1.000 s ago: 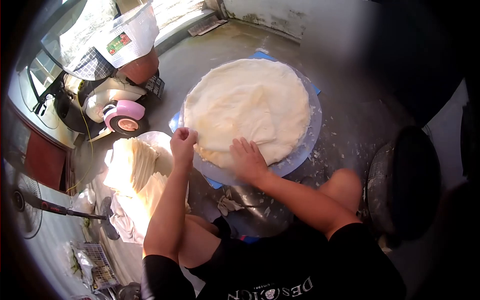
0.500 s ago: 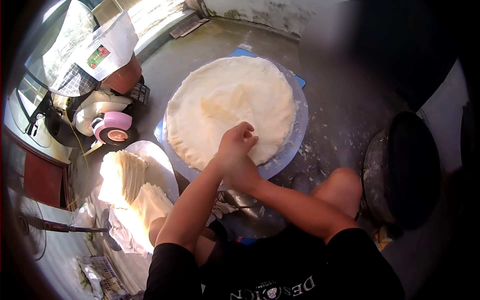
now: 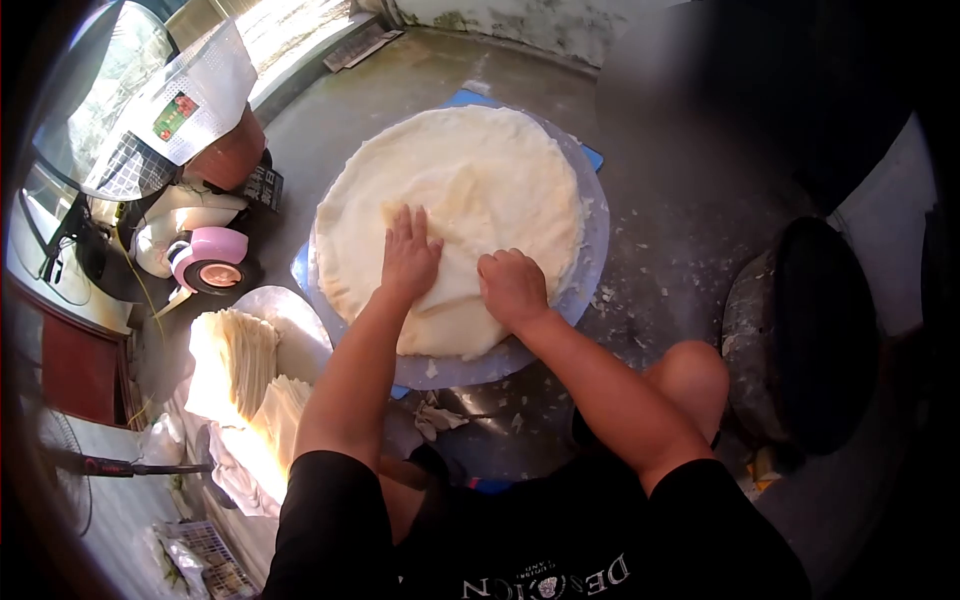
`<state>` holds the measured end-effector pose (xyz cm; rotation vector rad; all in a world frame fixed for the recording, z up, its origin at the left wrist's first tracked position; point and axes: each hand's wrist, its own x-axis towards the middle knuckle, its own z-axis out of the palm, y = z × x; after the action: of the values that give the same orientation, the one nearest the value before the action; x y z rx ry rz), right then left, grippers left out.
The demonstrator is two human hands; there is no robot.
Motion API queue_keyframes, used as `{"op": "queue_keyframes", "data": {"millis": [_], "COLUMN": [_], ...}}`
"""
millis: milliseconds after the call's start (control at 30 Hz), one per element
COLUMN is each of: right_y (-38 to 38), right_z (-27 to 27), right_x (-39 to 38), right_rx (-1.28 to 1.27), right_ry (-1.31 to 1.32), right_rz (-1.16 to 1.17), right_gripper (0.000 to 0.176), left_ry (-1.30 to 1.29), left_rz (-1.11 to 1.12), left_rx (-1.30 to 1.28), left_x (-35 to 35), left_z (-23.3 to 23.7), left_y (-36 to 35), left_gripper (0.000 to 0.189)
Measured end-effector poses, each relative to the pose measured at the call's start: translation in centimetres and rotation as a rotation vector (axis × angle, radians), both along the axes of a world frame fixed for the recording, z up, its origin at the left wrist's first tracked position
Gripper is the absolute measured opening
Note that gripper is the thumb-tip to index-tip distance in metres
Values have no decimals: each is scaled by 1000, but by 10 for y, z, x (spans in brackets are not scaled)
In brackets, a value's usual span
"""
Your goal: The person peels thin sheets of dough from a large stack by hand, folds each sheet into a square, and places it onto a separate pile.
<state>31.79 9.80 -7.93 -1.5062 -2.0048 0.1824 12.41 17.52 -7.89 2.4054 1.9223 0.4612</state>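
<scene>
A wide, round stack of pale dough sheets [image 3: 530,180] lies on a round, light plastic-looking board [image 3: 592,235] on the floor. My left hand [image 3: 408,250] rests flat on the top sheet, left of the middle, fingers stretched out and pointing away from me. To its right, my right hand [image 3: 513,287] is closed, knuckles up, at the near part of the stack. A crease in the top sheet runs between the hands, and the right hand seems to pinch that sheet, though its fingertips are hidden. A yellower patch shows just beyond my left fingers.
Piles of folded, thin sheets [image 3: 232,365] stand on a round tray [image 3: 297,325] to the left. Beyond them is a pink-rimmed wheel [image 3: 215,262]. A large dark round pan [image 3: 825,340] leans at the right. White flakes are scattered on the concrete floor [image 3: 665,250].
My hands, crossed together at the stack's near edge before, have come apart. The left has moved left and flattened on the sheet; the right has moved to the right and farther up.
</scene>
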Motion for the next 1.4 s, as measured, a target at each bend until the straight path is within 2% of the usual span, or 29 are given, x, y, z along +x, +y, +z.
{"op": "queue_keyframes", "data": {"millis": [33, 167, 233, 267, 333, 400, 433, 500, 533, 633, 833, 900, 967, 1033, 1067, 1100, 1133, 1167, 1233, 1267, 1333, 1400], "right_y": [0, 4, 6, 6, 7, 7, 5, 5, 5, 16, 31, 35, 37, 39, 41, 44, 41, 38, 27, 27, 28, 31], "right_z": [-1, 0, 7, 10, 10, 8, 10, 21, 25, 50, 47, 30, 20, 15, 5, -9, -10, -10, 17, 19, 28, 67], "right_x": [1, 2, 2, 3, 7, 11, 11, 12, 12, 8, 3, 2, 1, 0, -2, -3, -6, -7, -16, -21, -32, -45], "right_rx": [-10, -63, -114, -192, -278, -224, -225, -151, -146, -545, -631, -552, -480, -454, -454, -384, -313, -312, -559, -559, -449, -475], "right_ry": [-7, 98, 121, 138, 154, 227, 224, 22, 13, -72, -82, -91, -98, 150, 144, 320, 493, 483, 724, 708, 895, 997], "right_rz": [0, -37, -21, -44, -70, -43, -38, -203, -190, -246, -259, -248, -233, -212, -198, -247, -294, -281, -183, -159, -67, 129], "right_gripper": [4, 5, 4, 4, 5, 10, 10, 29, 29, 56, 50, 44, 39, 40, 40, 40, 39, 39, 40, 40, 39, 36], "left_ry": [41, 11, -238, -243, -70, 34, 119, 102, 90, 46, -188, -355, -430, -505, -600, -697, -706, -766, -861, -874, -962, -1018], "left_rz": [7, 13, -44, -39, -40, -132, -130, -110, -102, -103, -96, -56, -43, -27, 17, 59, 69, 59, 39, 58, 119, 137], "left_rx": [-97, -156, -216, -217, 20, -18, -122, -129, -142, -134, -107, -9, -47, -83, -210, -336, -330, -333, -301, -281, -310, -225], "left_x": [0, -8, -14, -15, -3, 8, 10, 10, 10, 8, -5, -14, -26, -39, -47, -55, -65, -75, -89, -94, -110, -135], "left_z": [-5, 2, 7, 7, 22, 21, 10, 2, 1, 5, 18, 20, 38, 73, 95, 111, 117, 121, 136, 144, 153, 148], "left_y": [3, 11, 11, 7, -14, -38, -47, -46, -47, -47, -47, -57, -81, -110, -125, -136, -144, -152, -170, -180, -200, -216], "left_gripper": [72, 71, 73, 73, 78, 81, 82, 83, 84, 80, 73, 69, 67, 64, 59, 55, 55, 51, 45, 45, 45, 42]}}
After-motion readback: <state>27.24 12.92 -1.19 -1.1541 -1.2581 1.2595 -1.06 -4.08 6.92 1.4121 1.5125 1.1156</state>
